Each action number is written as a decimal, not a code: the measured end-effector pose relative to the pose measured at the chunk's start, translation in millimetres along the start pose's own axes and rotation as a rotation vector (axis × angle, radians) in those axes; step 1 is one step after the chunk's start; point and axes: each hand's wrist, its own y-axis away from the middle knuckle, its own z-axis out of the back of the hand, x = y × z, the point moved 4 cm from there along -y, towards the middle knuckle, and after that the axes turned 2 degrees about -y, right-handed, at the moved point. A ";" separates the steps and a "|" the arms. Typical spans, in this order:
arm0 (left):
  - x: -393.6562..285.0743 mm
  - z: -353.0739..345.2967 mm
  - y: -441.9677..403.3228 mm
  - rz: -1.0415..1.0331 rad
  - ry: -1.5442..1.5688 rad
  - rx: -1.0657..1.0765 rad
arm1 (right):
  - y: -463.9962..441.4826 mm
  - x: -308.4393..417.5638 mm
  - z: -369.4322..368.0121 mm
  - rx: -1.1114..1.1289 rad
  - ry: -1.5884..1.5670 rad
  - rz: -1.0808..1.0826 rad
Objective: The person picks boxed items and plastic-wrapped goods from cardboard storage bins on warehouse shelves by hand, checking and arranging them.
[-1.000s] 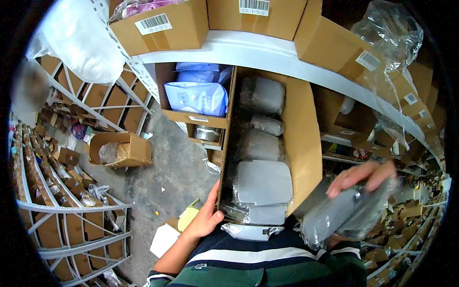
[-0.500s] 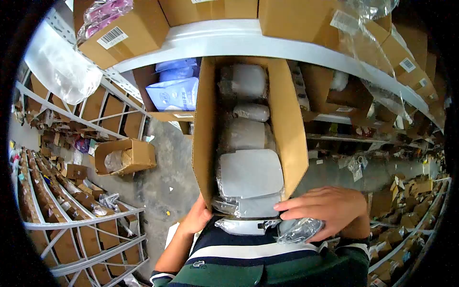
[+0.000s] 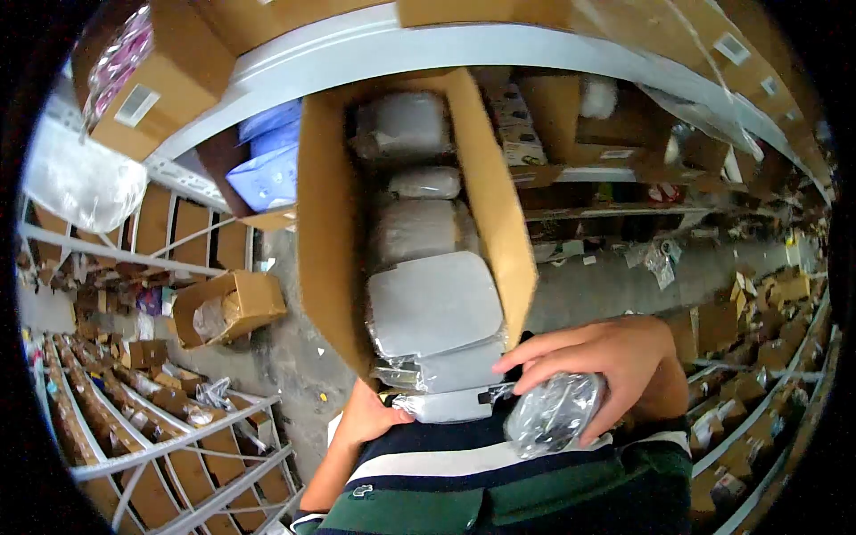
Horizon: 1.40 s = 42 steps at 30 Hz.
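A long open cardboard box extends away from my body. Inside lie several grey flat packs in clear plastic, the largest grey pack near the front. At the box's near left corner, my left hand is closed on the box; its thumb reaches a narrow pale-grey pack at the near end, and its other fingers are hidden. My right hand is closed around a crinkled, clear-plastic-wrapped package, grey and dark inside, just right of the box. Its index finger stretches toward the box's near right corner.
A white shelf beam with cardboard boxes crosses above. Blue packets fill a carton left of the box. Another open carton stands on the floor to the left. Loaded racks line both sides.
The view has turned, and the box appears further left and tilted. My left thumb has come round onto the narrow pack. The wrapped package in my right hand is tipped more upright.
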 end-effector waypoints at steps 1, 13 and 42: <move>-2.6 2.7 -0.3 0.001 -0.158 -0.068 | -3.6 4.6 -2.3 0.046 0.083 -0.036; -22.1 -6.5 1.2 -0.087 -0.047 -0.161 | -17.7 3.8 -18.1 0.211 0.295 -0.164; -16.3 -2.9 1.0 -0.134 -0.129 -0.148 | 152.5 33.8 144.8 -0.965 1.213 -0.632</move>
